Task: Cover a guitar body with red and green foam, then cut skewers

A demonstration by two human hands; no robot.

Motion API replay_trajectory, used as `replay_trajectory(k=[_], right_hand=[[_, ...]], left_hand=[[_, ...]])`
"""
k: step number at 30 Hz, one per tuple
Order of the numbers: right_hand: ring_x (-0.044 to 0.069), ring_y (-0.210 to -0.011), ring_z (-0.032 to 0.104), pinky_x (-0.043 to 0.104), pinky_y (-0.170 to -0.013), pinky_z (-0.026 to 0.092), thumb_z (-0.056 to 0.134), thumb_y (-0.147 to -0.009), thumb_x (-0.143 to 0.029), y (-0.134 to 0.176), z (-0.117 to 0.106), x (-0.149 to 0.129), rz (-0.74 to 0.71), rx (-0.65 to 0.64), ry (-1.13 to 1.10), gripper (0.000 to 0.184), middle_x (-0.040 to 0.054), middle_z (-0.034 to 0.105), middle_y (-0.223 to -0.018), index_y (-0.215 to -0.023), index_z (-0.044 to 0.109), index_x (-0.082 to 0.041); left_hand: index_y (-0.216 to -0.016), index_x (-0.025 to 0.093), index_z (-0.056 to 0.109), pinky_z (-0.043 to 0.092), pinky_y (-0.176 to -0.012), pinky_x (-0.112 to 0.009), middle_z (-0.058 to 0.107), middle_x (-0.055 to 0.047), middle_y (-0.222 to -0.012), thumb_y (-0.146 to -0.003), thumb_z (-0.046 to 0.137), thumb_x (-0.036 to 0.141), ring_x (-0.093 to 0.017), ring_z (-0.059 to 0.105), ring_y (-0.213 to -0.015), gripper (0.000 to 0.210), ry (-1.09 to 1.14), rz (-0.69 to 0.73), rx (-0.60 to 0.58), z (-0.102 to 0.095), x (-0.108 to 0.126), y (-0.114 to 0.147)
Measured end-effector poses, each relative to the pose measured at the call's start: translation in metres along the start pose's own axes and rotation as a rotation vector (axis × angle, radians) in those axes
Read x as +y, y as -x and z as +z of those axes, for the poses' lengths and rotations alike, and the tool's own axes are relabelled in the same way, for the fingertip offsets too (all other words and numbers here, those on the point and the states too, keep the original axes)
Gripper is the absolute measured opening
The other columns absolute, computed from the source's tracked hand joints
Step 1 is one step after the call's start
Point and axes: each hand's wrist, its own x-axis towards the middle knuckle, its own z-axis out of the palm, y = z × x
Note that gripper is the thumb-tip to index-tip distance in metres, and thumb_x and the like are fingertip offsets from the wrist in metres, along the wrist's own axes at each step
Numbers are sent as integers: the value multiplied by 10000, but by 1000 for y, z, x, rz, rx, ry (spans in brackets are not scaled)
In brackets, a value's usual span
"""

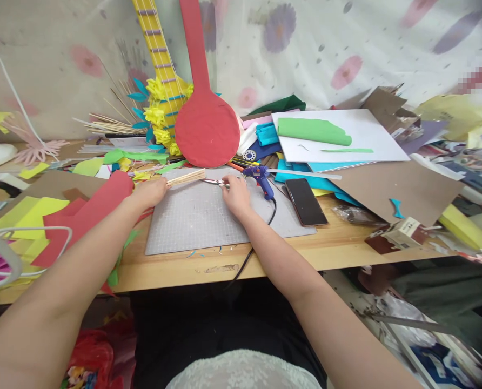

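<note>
My left hand [154,193] is closed around one end of a small bundle of thin wooden sticks [187,176], which points right over the grey cutting mat [192,227]. My right hand [236,197] rests at the mat's far side, its fingers curled on a pair of scissors [214,182]; the handles are mostly hidden under the hand. Just right of that hand lies a blue glue gun [261,178] with a long glue stick in its back. Behind both hands a red round-bodied paper instrument [207,129] leans upright beside a yellow stringed one [160,59].
A black phone [306,202] lies on the mat's right edge. The glue gun's cord [247,265] hangs over the table's front edge. Red paper [91,216] and yellow sheets pile up at left. A white board [338,124] with green paper and a brown board [399,186] stand at right.
</note>
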Motion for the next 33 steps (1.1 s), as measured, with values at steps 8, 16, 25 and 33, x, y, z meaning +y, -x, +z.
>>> replay_trajectory(k=[8, 16, 25, 33], right_hand=[[300, -1162, 415, 438, -960, 312, 504, -861, -225, 3, -6, 5, -7, -78, 329, 326, 115, 564, -1264, -1161, 620, -169], [293, -1131, 434, 405, -942, 329, 523, -868, -374, 5, -7, 0, 23, -79, 392, 399, 112, 587, -1226, -1207, 601, -177], [285, -1128, 443, 390, -935, 351, 519, -872, -367, 7, -4, 0, 32, -43, 430, 393, 114, 553, -1260, -1210, 607, -187], [258, -1139, 469, 374, -949, 366, 496, -891, -292, 2, -8, -7, -58, 6, 375, 307, 104, 561, -1240, -1148, 624, -180]], left_hand=[[-1189, 39, 494, 434, -872, -430, 544, -274, -1193, -907, 302, 339, -360, 531, -1112, 455, -93, -51, 108, 16, -5, 10], [-1195, 50, 509, 395, -943, -408, 529, -241, -1221, -863, 450, 450, -338, 495, -1159, 524, -86, 32, 126, 12, 2, 2], [-980, 167, 604, 443, -819, -362, 630, -130, -1027, -845, 487, 296, -277, 575, -1010, 219, 193, -4, 273, 12, 35, -16], [-887, 166, 622, 421, -774, -384, 626, -136, -950, -866, 445, 223, -283, 567, -942, 188, 161, 73, 470, 14, 47, -27]])
